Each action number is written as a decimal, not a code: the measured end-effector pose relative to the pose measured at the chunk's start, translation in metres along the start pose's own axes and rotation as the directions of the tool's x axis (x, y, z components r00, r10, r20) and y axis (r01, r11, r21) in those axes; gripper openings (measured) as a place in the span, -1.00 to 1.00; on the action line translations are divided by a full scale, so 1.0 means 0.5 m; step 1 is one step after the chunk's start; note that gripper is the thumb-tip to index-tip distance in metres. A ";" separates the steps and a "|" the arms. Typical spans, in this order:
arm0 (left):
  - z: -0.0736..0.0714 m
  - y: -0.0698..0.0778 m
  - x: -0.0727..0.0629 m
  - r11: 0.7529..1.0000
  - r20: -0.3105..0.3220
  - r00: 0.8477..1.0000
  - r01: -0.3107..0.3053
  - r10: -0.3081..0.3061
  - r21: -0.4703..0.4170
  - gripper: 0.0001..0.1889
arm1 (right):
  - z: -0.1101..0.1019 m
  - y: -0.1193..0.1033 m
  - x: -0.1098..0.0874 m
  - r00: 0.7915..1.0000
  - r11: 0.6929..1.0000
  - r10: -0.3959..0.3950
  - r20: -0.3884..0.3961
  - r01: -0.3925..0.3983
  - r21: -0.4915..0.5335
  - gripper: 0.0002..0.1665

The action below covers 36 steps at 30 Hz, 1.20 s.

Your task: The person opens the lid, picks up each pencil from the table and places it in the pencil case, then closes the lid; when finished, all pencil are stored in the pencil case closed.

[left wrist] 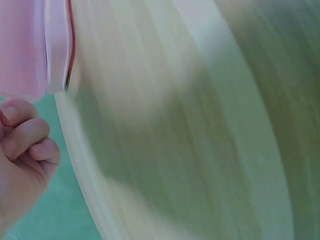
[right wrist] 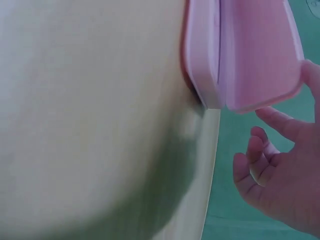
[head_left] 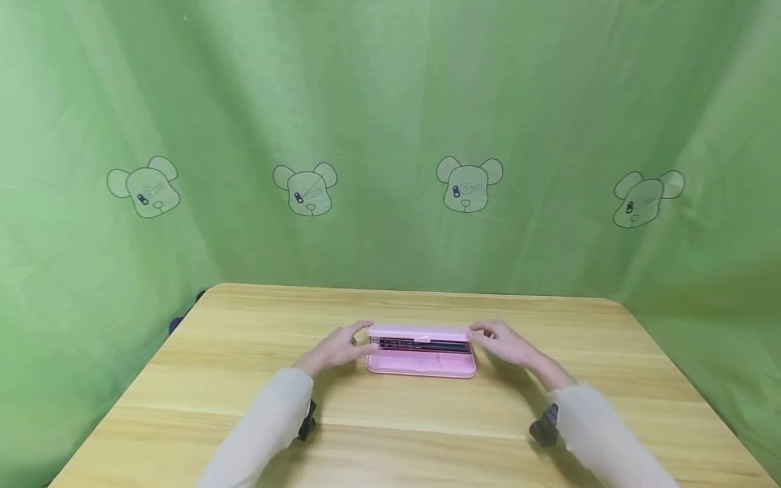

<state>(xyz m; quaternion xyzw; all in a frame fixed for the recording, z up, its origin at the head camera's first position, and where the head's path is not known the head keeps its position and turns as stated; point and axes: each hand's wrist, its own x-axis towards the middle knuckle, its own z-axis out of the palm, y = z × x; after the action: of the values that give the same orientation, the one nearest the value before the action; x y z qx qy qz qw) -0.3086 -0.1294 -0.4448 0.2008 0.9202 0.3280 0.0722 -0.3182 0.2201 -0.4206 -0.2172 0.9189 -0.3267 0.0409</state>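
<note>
A pink pencil case (head_left: 396, 361) lies on the table with its lid (head_left: 448, 333) raised on the far side. Inside, several dark pencils (head_left: 439, 346) lie lengthwise behind a pink front compartment. My left hand (head_left: 337, 348) is at the left end, thumb and forefinger spread about the lid's corner; in the left wrist view its other fingers (left wrist: 30, 135) are curled. At the opposite end my right hand (head_left: 505, 343) pinches the lid's corner. The right wrist view shows that thumb on the lid's edge and the forefinger against its end, other fingers curled loosely.
The wooden table (head_left: 421, 420) extends around the case on all sides. Behind it hangs a green curtain (head_left: 390, 257) printed with bear heads. Dark wrist cameras sit under both pale sleeves (head_left: 262, 420), close over the tabletop.
</note>
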 end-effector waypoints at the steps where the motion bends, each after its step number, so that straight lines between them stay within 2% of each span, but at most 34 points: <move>1: 0.000 -0.002 -0.002 1.000 -0.001 1.000 0.002 -0.002 -0.012 -0.33 | 0.002 0.001 -0.004 1.000 1.000 -0.016 0.025 0.016 0.000 -0.37; 3: -0.001 -0.002 -0.004 1.000 -0.002 1.000 0.008 -0.008 -0.009 -0.39 | 0.008 0.003 -0.010 0.998 1.000 -0.023 0.061 0.023 0.006 -0.30; 7: 0.001 -0.004 -0.005 0.999 0.035 0.999 0.020 -0.021 0.040 -0.35 | 0.024 0.006 -0.019 0.994 0.999 -0.040 0.106 0.040 0.003 -0.20; 14: 0.010 0.007 -0.004 0.992 0.071 0.997 0.016 -0.025 0.129 -0.23 | 0.033 0.011 -0.024 0.994 0.998 -0.021 0.111 0.027 -0.048 -0.10; 19: 0.006 0.018 -0.008 0.994 0.091 0.994 0.046 -0.056 0.102 -0.23 | 0.041 0.010 -0.029 0.995 0.999 0.012 0.102 -0.007 -0.051 -0.07; 23: -0.004 0.035 -0.012 0.993 0.102 0.988 0.117 -0.118 0.014 -0.23 | 0.045 0.004 -0.031 0.995 0.998 0.048 0.092 -0.043 -0.051 -0.07; 26: -0.006 0.045 -0.013 0.987 0.095 0.983 0.162 -0.160 -0.011 -0.23 | 0.043 -0.002 -0.034 0.994 0.996 0.072 0.085 -0.067 -0.058 -0.08; 32: 0.009 0.048 -0.016 0.986 0.083 0.984 0.155 -0.160 0.069 -0.22 | 0.037 -0.012 -0.047 0.989 0.994 0.103 0.105 -0.098 -0.056 -0.10; 36: 0.009 0.050 -0.015 0.978 0.062 0.981 0.174 -0.182 0.116 -0.22 | 0.034 -0.017 -0.047 0.988 0.992 0.114 0.106 -0.108 -0.059 -0.10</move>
<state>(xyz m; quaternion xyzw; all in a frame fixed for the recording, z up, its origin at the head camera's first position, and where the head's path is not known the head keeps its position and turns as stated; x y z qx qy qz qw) -0.2924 -0.1122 -0.4326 0.1331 0.9480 0.2614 0.1232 -0.2901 0.2144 -0.4306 -0.1841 0.9344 -0.2870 0.1032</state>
